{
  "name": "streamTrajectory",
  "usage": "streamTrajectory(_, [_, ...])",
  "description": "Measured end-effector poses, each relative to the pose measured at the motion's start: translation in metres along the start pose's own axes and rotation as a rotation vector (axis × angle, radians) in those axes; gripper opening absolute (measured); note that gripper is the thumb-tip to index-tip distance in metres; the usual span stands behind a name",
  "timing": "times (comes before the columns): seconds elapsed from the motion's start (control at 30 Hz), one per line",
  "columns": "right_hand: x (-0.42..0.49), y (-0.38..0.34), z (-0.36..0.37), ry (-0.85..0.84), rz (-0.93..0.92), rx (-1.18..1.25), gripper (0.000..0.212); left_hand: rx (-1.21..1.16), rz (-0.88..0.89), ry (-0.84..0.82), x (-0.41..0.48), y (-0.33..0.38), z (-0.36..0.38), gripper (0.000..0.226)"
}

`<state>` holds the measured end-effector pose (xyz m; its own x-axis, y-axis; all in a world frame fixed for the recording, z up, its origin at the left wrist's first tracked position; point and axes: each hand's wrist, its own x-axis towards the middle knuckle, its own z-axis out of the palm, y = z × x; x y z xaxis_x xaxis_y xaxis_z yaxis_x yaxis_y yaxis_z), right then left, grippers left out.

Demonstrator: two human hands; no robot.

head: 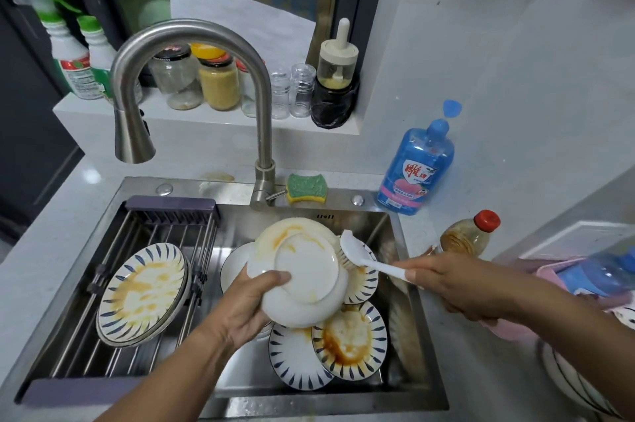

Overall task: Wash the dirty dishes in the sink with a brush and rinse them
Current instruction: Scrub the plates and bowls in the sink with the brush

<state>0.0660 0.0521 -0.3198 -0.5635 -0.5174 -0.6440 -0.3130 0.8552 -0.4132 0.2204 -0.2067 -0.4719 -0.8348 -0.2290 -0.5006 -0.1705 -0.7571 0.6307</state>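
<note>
My left hand (247, 308) grips a white plate (302, 270) by its lower left rim and holds it tilted over the steel sink (395, 225), its underside with orange smears facing me. My right hand (457, 284) holds the handle of a white dish brush (357, 255); the bristles touch the plate's right edge. Below lie blue-patterned plates, one (350, 340) with brown sauce, another (295, 359) partly under it. More stained patterned plates (142, 294) lean in the drying rack (171, 212) on the left.
The faucet (192, 36) arches over the sink; no water is seen running. A green sponge (307, 188) lies by its base. Blue detergent bottle (415, 167) and an oil bottle (469, 236) stand at the right. Jars line the back ledge. Bowls (577, 383) sit at the far right.
</note>
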Motion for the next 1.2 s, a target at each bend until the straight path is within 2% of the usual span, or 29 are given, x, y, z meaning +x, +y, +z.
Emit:
streamTrajectory(0.13, [-0.004, -0.005, 0.027, 0.089, -0.095, -0.191, 0.037, -0.267, -0.093, 0.086, 0.009, -0.014, 0.002, 0.058])
streamTrajectory(0.27, [-0.025, -0.019, 0.060, 0.200, -0.172, -0.313, 0.038, -0.404, -0.099, 0.182, 0.017, -0.025, 0.013, 0.060])
streamTrajectory(0.4, [-0.031, -0.020, 0.084, 0.314, -0.167, -0.401, 0.043, -0.444, -0.090, 0.241, 0.023, -0.029, 0.021, 0.052])
streamTrajectory(0.53, [-0.021, -0.005, 0.063, 0.361, -0.073, -0.357, 0.043, -0.523, -0.066, 0.230, 0.021, -0.026, 0.021, 0.049])
streamTrajectory(0.73, [-0.034, -0.024, 0.094, 0.326, -0.152, -0.330, 0.046, -0.559, -0.060, 0.249, 0.024, -0.028, 0.023, 0.048])
streamTrajectory(0.83, [-0.025, -0.016, 0.086, 0.341, -0.110, -0.357, 0.045, -0.613, -0.056, 0.242, 0.022, -0.028, 0.016, 0.059])
streamTrajectory(0.9, [-0.015, -0.009, 0.069, 0.315, -0.092, -0.305, 0.042, -0.631, -0.048, 0.199, 0.019, -0.026, 0.009, 0.064])
streamTrajectory(1.07, [0.005, -0.004, 0.021, 0.208, -0.067, -0.134, 0.035, -0.505, -0.088, 0.020, 0.008, -0.015, 0.000, 0.050])
streamTrajectory(1.1, [0.006, -0.004, 0.011, 0.181, -0.042, -0.074, 0.033, -0.467, -0.103, -0.003, 0.007, -0.012, -0.002, 0.054])
streamTrajectory(1.2, [0.002, -0.013, -0.013, 0.114, 0.002, 0.060, 0.028, -0.322, -0.113, -0.054, 0.004, -0.001, -0.011, 0.094])
